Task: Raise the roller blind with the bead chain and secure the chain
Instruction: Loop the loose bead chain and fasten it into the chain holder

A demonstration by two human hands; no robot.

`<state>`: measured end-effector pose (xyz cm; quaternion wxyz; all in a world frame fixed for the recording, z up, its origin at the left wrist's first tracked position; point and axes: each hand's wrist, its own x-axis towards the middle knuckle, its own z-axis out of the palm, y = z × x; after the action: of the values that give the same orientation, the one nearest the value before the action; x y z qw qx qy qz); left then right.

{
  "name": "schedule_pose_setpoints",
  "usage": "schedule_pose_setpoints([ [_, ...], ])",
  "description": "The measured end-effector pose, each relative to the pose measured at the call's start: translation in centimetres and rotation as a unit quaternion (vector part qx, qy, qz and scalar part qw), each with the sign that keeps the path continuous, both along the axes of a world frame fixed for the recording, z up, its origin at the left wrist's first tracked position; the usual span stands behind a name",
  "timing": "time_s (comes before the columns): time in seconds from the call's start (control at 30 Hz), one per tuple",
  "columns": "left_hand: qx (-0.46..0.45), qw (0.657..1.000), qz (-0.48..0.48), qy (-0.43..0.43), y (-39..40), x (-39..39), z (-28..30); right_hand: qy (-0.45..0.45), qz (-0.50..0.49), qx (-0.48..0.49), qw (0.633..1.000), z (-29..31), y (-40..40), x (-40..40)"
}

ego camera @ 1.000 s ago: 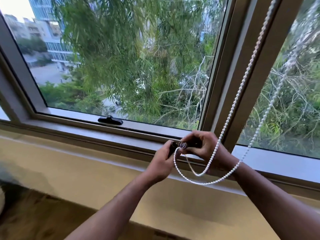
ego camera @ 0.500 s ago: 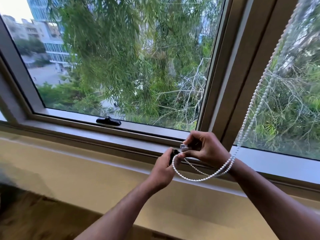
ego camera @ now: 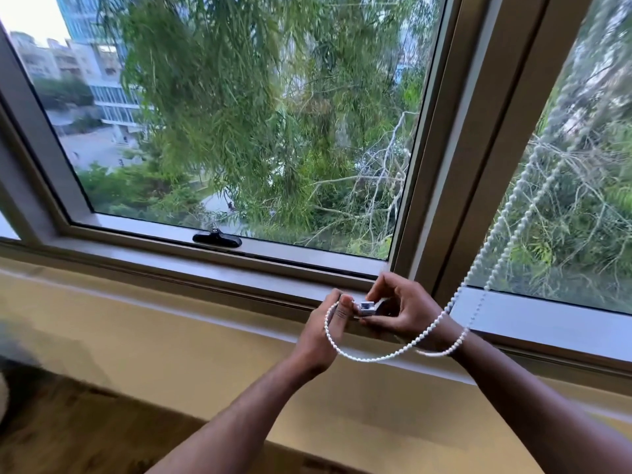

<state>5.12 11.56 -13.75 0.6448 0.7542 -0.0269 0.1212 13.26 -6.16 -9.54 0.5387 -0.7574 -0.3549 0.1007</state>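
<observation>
The left hand (ego camera: 323,331) is seen at the lower window rail, fingers curled closed, with the white plastic bead chain (ego camera: 492,265) pinched between thumb and forefinger at the top of its loop. The right hand (ego camera: 402,307) is held just beside it, thumb and fingers closed on a small silver-and-white clip-like fitting (ego camera: 367,306); what kind of fitting it is cannot be told. The two hands are almost touching, the fitting lying between them. From the left hand the chain is seen to drop in a slack loop below both hands, passing under the right wrist, and then to rise in two strands up and to the right across the right-hand pane; the upper part is blurred. Whether the chain is already seated in the fitting cannot be told. Both hands are positioned over the grey-beige metal window frame (ego camera: 239,271), near the foot of the vertical mullion (ego camera: 478,148). A black window latch handle (ego camera: 217,239) is noted lying flat on the bottom sash rail, well to the left of the hands. Below the frame a pale yellow sill ledge (ego camera: 171,323) is recorded. Green drooping tree foliage (ego camera: 239,114) and buildings are visible through the glass.
</observation>
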Motion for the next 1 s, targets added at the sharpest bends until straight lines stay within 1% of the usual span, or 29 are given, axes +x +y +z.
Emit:
schedule_pose_setpoints([
  [0.1,-0.073,0.997,-0.022,-0.004,-0.2,-0.1,0.1,-0.034,-0.017,0.000,0.999,0.2,-0.1,0.8],
  [0.2,-0.122,0.992,-0.040,0.012,-0.2,-0.2,0.3,0.001,-0.017,0.019,1.000,0.7,-0.4,1.3],
  [0.37,-0.136,0.989,-0.054,-0.002,-0.1,0.0,0.3,0.052,0.013,0.041,0.998,1.2,-0.2,1.6],
  [0.47,-0.141,0.989,-0.050,-0.015,0.1,-0.1,0.5,0.072,0.016,0.007,0.997,1.1,0.1,1.2],
  [0.57,-0.155,0.987,-0.028,-0.021,0.0,-0.2,0.9,0.020,-0.005,-0.029,0.999,1.4,0.4,0.9],
  [0.67,-0.152,0.988,-0.016,-0.020,0.0,-0.2,0.9,-0.028,-0.021,0.001,0.999,2.4,0.7,1.1],
  [0.8,-0.150,0.988,-0.036,-0.012,0.0,-0.4,1.2,-0.032,-0.011,0.037,0.999,3.9,0.7,1.0],
  [0.93,-0.158,0.987,-0.040,-0.007,0.0,-0.6,1.5,-0.116,-0.042,-0.009,0.992,5.2,0.5,1.5],
  [1.0,-0.165,0.985,-0.043,-0.010,0.1,-0.5,1.6,-0.111,-0.037,-0.042,0.992,5.5,0.4,1.8],
])
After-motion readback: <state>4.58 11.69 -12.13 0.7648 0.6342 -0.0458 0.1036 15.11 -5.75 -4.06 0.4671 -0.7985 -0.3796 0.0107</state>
